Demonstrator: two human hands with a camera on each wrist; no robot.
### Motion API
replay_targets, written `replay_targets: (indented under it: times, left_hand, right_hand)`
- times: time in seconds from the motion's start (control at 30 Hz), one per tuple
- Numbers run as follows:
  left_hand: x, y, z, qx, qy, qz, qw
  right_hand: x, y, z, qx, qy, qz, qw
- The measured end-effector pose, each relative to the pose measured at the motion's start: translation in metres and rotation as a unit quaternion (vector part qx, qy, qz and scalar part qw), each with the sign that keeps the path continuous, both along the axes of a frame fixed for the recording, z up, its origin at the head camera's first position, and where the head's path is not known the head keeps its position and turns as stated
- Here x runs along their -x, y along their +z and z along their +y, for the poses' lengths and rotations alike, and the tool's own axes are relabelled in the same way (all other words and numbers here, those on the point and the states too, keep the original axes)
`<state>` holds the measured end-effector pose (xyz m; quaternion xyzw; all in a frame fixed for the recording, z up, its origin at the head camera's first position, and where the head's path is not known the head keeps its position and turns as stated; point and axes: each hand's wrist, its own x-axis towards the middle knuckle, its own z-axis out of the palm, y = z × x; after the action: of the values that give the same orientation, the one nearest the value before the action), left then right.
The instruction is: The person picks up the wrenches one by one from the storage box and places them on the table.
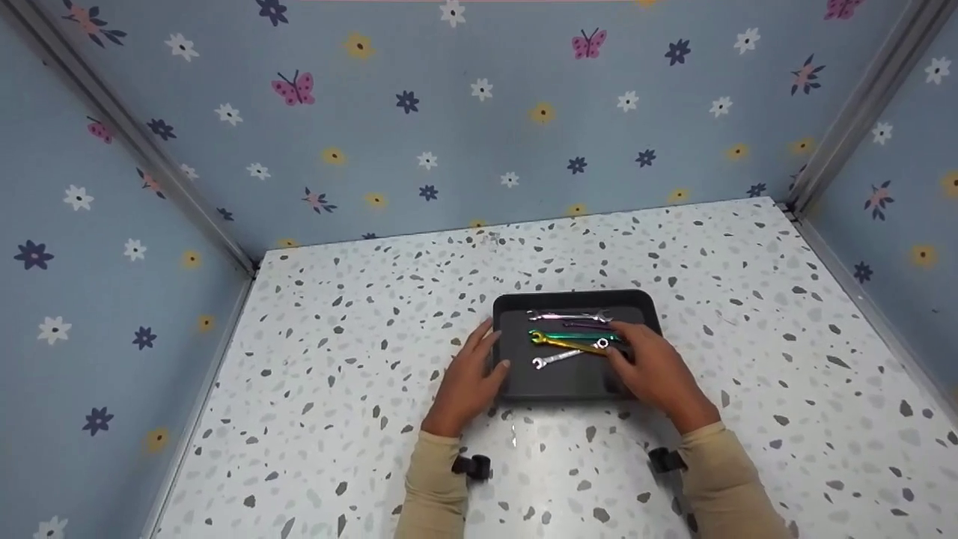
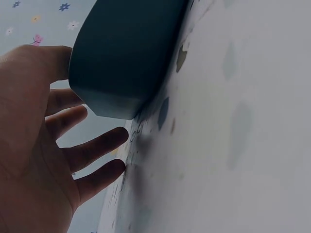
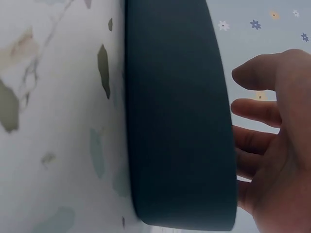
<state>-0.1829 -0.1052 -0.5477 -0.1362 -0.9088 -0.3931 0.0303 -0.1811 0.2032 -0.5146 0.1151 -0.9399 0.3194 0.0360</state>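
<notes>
A dark grey rectangular tray (image 1: 516, 385) lies on the speckled tabletop with several metal wrenches in it. Toward its far side is a silver wrench (image 1: 569, 317), with a purple one partly hidden below it. A green wrench (image 1: 572, 336) and a gold wrench (image 1: 561, 343) lie nearer, crossing a second silver wrench (image 1: 555, 359). My left hand (image 1: 468, 378) is at the tray's left wall, thumb and forefinger over the rim, other fingers spread outside. My right hand (image 1: 658, 370) reaches over the right wall; its thumb and fingertips are apart near the wrench ends. Contact there cannot be made out.
Flower-and-butterfly panels (image 1: 479, 127) wall the table at the back and both sides. Metal frame posts (image 1: 861, 105) stand in the corners. The speckled tabletop (image 1: 359, 359) extends around the tray. A black wrist mount (image 1: 473, 467) is at the left sleeve.
</notes>
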Motion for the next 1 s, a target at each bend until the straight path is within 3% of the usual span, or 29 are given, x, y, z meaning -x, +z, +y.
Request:
replay_targets:
  times: [0.43, 0.7, 1.0]
  left_hand:
    - [0.001, -0.001, 0.001, -0.019, -0.006, -0.007, 0.9998]
    - [0.001, -0.004, 0.001, -0.03, -0.01, -0.02, 0.9993]
    - [0.002, -0.002, 0.003, -0.021, -0.015, -0.01, 0.9996]
  right_hand:
    - [0.005, -0.007, -0.002, 0.017, 0.004, 0.039, 0.9991]
    - [0.011, -0.005, 0.001, 0.063, 0.027, -0.036, 0.997]
    - [0.024, 0.003, 0.005, 0.044, 0.049, -0.065, 0.9958]
